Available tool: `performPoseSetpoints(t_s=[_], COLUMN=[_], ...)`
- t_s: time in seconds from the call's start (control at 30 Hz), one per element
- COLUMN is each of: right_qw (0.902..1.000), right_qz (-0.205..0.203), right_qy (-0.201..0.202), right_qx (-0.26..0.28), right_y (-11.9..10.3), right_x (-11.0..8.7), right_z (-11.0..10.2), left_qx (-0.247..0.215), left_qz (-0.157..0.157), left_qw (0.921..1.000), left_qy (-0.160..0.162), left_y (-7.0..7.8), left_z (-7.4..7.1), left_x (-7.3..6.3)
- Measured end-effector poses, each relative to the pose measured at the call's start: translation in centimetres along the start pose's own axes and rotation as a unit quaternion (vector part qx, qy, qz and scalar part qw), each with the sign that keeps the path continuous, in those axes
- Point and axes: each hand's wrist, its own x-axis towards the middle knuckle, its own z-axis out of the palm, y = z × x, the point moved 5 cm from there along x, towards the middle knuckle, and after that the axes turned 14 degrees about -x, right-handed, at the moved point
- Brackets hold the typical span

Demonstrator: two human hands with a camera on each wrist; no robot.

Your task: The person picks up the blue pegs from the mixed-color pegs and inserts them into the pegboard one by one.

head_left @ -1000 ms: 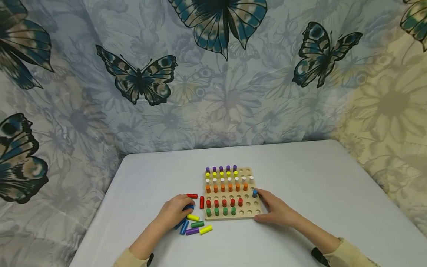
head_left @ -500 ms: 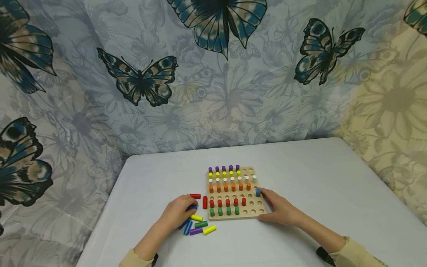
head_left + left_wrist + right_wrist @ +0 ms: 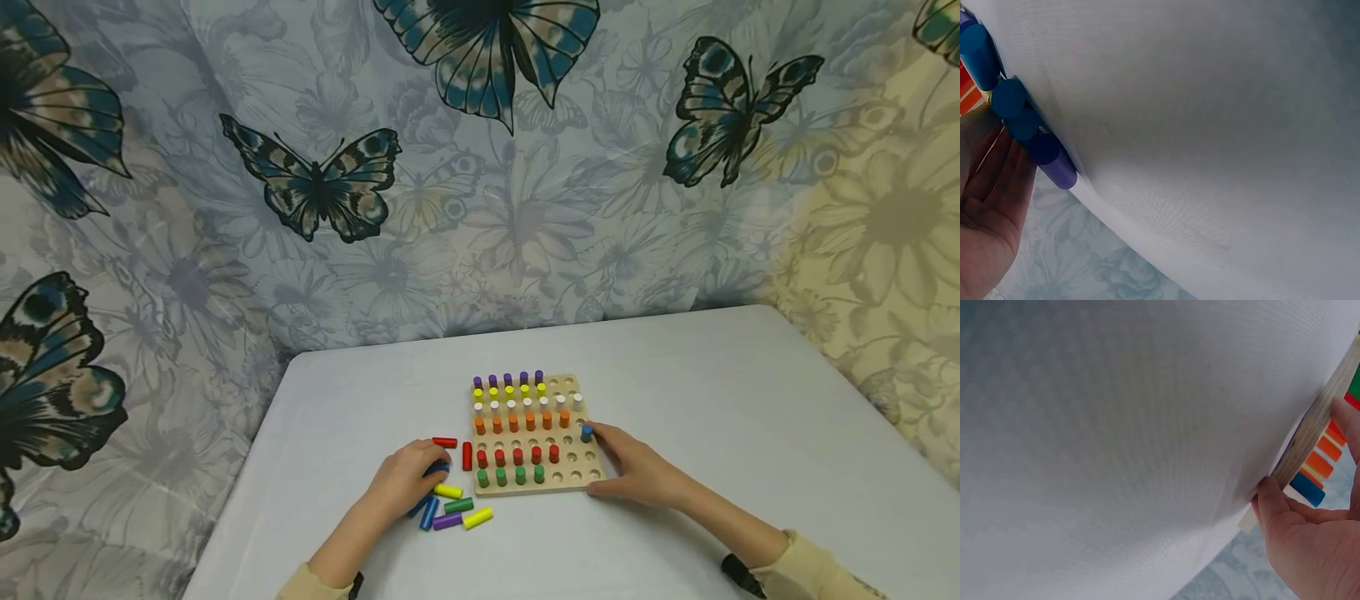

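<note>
A wooden pegboard (image 3: 528,490) lies on the white table, with rows of purple, yellow, white, orange, red and green pegs standing in it. One blue peg (image 3: 587,433) stands alone at the right end of a row. My right hand (image 3: 637,473) holds the board's right side, thumb at the front corner and fingers farther back by that blue peg. Left of the board, my left hand (image 3: 405,482) bends over the loose pegs, with a blue peg (image 3: 439,467) between thumb and fingers. In the left wrist view, blue pegs (image 3: 1009,98) sit at its fingertips.
Around the left hand lie two red pegs (image 3: 467,456), a yellow peg (image 3: 448,492), a green peg (image 3: 459,505), a purple peg (image 3: 447,521), another yellow peg (image 3: 477,518) and a blue peg (image 3: 429,513). A butterfly-print cloth (image 3: 525,250) hangs behind the table.
Board, pegs and both hands appear slightly farther right in the head view, as does the left table edge. The hands keep their places relative to the board and pegs.
</note>
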Motion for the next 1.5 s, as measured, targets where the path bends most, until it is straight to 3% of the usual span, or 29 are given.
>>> performPoseSetpoints(t_s=[0.5, 0.73, 1.07, 1.3, 1.5], right_qw=[0.9999, 0.9999, 0.9999, 0.9998, 0.9999], right_qz=[-0.004, -0.005, 0.008, 0.02, 0.014], right_qy=[0.001, 0.003, 0.0, 0.0, -0.003], right_qx=[0.009, 0.009, 0.01, 0.002, 0.009], right_y=[0.0, 0.0, -0.1, -0.2, -0.4], right_x=[0.1, 0.1, 0.4, 0.5, 0.5], right_z=[0.0, 0.1, 0.3, 0.3, 0.3], left_qx=[-0.037, -0.079, -0.21, -0.263, -0.323], left_qz=[-0.022, 0.01, 0.048, 0.055, 0.066], left_qw=[0.9988, 0.9945, 0.9698, 0.9494, 0.9294], left_qy=[0.024, 0.068, 0.114, 0.164, 0.165], left_y=[0.1, 0.5, 1.5, 2.2, 2.8], left_z=[-0.6, -1.0, -1.7, -2.1, -1.9], left_x=[-0.1, -0.1, 0.5, 1.2, 2.0])
